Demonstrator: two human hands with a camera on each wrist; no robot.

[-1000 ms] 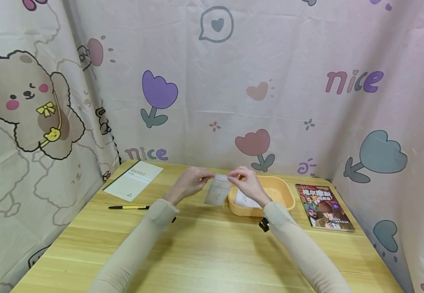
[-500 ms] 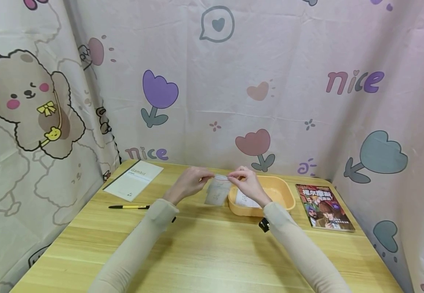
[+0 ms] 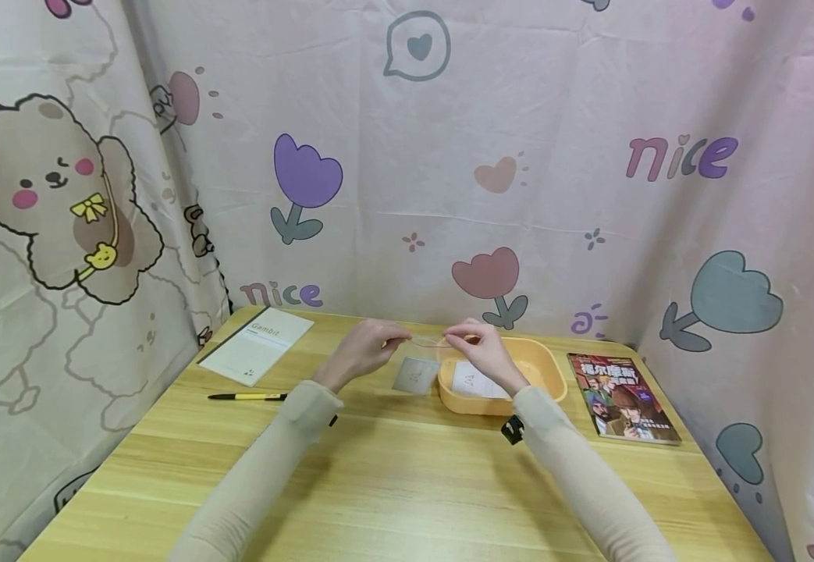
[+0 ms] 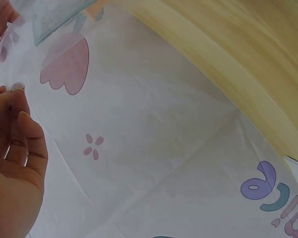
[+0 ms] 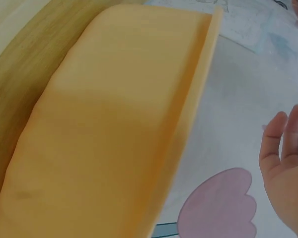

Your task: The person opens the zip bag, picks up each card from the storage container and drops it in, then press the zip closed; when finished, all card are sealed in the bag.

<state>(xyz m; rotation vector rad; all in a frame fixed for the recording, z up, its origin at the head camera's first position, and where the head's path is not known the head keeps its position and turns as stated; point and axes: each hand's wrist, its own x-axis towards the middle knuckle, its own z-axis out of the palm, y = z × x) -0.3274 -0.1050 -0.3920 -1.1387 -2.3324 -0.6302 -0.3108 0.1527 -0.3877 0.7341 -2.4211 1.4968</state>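
Observation:
A clear zip bag (image 3: 426, 343) with a red line along its mouth hangs between my two hands. A greyish-white card with a small drawing (image 3: 416, 376) shows in its lower part. My left hand (image 3: 370, 347) pinches the mouth's left end between thumb and fingertips; the red line runs from those fingers in the left wrist view. At the other end, my right hand (image 3: 480, 355) pinches the mouth above the tray, its remaining fingers loosely bent in the right wrist view. The right hand's fingertips are partly cut off there.
A yellow-orange plastic tray (image 3: 477, 407) stands under my right hand, with a white drawn-on sheet (image 3: 472, 380) in it. A comic book (image 3: 624, 398) lies to its right. At left are a white notebook (image 3: 255, 347) and a yellow-black pen (image 3: 247, 397). A patterned curtain (image 3: 407, 172) hangs behind the table.
My right hand has shifted slightly right, and the red line now bows between the hands. The bag's upper part has turned from whitish to see-through. My left hand stays in place.

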